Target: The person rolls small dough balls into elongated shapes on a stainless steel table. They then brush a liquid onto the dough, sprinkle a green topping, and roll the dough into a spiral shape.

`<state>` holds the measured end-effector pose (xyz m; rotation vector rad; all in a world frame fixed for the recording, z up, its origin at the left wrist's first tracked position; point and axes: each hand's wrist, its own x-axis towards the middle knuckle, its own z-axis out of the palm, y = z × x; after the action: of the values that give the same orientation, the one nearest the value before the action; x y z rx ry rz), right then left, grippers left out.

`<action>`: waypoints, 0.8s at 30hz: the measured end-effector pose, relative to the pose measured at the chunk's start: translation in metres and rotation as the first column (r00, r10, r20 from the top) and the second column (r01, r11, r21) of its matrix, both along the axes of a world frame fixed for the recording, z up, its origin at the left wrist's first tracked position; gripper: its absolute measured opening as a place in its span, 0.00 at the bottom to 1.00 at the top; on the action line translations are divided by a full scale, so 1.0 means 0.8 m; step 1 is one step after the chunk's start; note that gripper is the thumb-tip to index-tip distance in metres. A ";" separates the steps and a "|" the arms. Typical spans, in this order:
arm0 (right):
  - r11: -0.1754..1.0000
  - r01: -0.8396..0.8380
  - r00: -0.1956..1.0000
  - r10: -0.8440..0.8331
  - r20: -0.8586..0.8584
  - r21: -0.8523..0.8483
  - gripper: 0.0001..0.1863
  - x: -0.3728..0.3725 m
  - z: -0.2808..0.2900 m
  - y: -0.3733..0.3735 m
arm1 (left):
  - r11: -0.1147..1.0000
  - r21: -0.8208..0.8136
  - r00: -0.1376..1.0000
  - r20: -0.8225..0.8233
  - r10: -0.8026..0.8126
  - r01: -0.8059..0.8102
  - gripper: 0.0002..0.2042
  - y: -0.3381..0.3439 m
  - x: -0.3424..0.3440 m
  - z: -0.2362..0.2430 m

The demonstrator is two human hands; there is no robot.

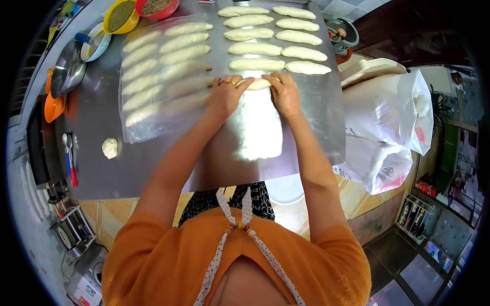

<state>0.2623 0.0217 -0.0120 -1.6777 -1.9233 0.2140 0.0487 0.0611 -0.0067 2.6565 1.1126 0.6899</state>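
A pale dough roll (256, 84) lies crosswise on the metal table, at the near end of the uncovered rolls. My left hand (226, 98) has its curled fingers and thumb on the left end; a ring shows on one finger. At the right end, my right hand (286, 96) holds the roll between thumb and fingers. Just beyond are two columns of similar shaped dough rolls (256, 65). To the left, several more rolls lie beneath a clear plastic sheet (133, 133), whose edge is close to my left hand. Fingers partly hide both ends of the held roll.
On the metal table (204, 171) a small dough ball (109, 148) sits at left, near red- and blue-handled utensils (70, 160). Yellow (121, 15) and red bowls (157, 7) with fillings, and a steel bowl (69, 69), line the far left. White sacks (380, 115) stand against the right edge.
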 end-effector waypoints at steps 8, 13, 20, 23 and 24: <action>0.908 0.417 0.909 -0.415 0.050 -0.045 0.32 0.020 0.000 -0.095 | 0.899 -0.021 0.849 0.321 0.420 -0.437 0.17 -0.015 -0.263 0.018; 0.813 0.582 0.763 -0.551 0.337 0.013 0.37 -0.067 -0.048 -0.151 | 0.328 0.326 0.185 -0.401 0.897 -0.886 0.27 -0.084 -0.498 -0.008; 0.967 0.108 0.973 -0.150 -0.177 -0.229 0.27 -0.270 -0.021 -0.149 | 0.561 -0.155 0.574 -0.062 0.816 -0.814 0.19 -0.067 -0.480 0.006; 0.917 0.177 0.593 -0.389 -0.705 -0.357 0.14 -0.249 -0.011 -0.136 | 0.567 -0.614 0.652 0.109 0.750 -0.549 0.19 -0.098 -0.289 0.108; 0.884 0.140 0.390 -0.464 -0.796 -0.447 0.13 -0.246 0.010 -0.128 | 0.689 -0.656 0.645 0.387 0.659 -0.309 0.18 -0.105 -0.261 0.050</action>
<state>0.0655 -0.0808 -0.0041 -1.5530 -0.7465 1.0794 -0.1604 -0.0230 0.0336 1.4532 1.5579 1.0283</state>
